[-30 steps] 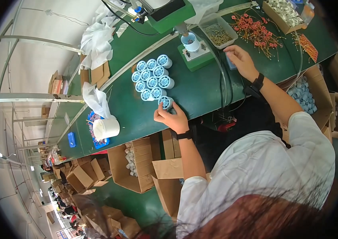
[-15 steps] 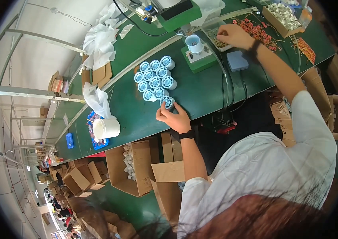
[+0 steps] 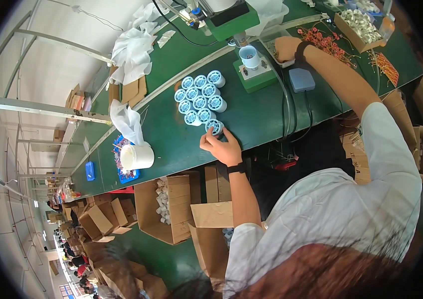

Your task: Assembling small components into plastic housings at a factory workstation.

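My left hand point(image 3: 227, 149) has its thumb and fingers closed around a light-blue cylindrical plastic part point(image 3: 214, 125) near the front edge of the bench. Beside it, several matching blue parts point(image 3: 199, 102) stand in a close cluster with their spoked ends up. My right hand point(image 3: 286, 48) is at a clear tray point(image 3: 270, 38) of small metal pieces, its fingers curled down; whatever they pinch is hidden. Left of that tray, a blue cup-shaped part point(image 3: 249, 58) sits upright on the plate of a green press point(image 3: 255, 77), under its head.
A blue-grey box point(image 3: 302, 80) with cables lies right of the press. Red wired components point(image 3: 321, 44) and a carton of white parts point(image 3: 360, 29) are at the far right. A white tub point(image 3: 137, 156) stands at left; open cartons point(image 3: 169, 209) are below the bench.
My right hand has moved lower and nearer the front side of the tray, with its fingers curled in more. My left hand stays on the same blue part. The view has shifted slightly.
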The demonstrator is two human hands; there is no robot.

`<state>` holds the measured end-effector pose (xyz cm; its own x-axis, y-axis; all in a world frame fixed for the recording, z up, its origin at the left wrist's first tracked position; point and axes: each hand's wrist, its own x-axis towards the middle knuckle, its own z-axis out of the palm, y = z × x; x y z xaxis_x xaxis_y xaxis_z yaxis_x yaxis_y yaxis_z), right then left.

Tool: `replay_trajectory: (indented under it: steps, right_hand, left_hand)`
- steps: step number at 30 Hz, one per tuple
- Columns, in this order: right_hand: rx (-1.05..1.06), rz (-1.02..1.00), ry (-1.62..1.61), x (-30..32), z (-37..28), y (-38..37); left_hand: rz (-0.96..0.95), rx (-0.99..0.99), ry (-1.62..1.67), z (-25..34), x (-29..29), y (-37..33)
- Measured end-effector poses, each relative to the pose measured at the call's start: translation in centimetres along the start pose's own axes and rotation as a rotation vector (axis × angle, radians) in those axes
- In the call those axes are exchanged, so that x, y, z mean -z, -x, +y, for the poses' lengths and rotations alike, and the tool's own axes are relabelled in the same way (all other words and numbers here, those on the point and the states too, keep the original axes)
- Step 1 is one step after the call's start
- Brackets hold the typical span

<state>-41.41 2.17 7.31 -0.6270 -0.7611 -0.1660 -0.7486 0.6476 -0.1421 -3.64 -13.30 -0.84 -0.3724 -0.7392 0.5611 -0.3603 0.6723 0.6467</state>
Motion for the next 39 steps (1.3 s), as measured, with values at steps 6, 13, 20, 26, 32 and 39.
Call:
replay_trajectory:
  steps: [6, 13, 20, 26, 32, 39]
  right_hand:
    - [0.127, 0.127, -0.441, 1.7, 1.8, 0.6]
    - [0.294, 0.271, -0.723, 5.6, -2.6, 1.7]
    - [0.251, 0.322, -0.477, 7.1, -8.3, 1.9]
    - [0.165, 0.307, -0.348, 6.3, -8.8, 1.2]
    - [0.167, 0.305, -0.364, 6.2, -8.6, 1.3]
    - [0.177, 0.281, -0.308, 7.6, -9.0, 2.5]
  left_hand:
    - [0.002, -0.003, 0.006, -0.2, -0.3, 0.0]
    - [0.024, -0.024, -0.016, 0.0, -0.2, -0.1]
    - [0.014, -0.01, -0.009, -0.1, -0.1, 0.0]
    - [-0.004, 0.032, 0.055, -0.3, -0.1, 0.1]
    - [0.024, -0.036, 0.009, -0.7, -0.3, 0.2]
    - [0.029, -0.043, -0.001, -0.8, -0.3, 0.1]
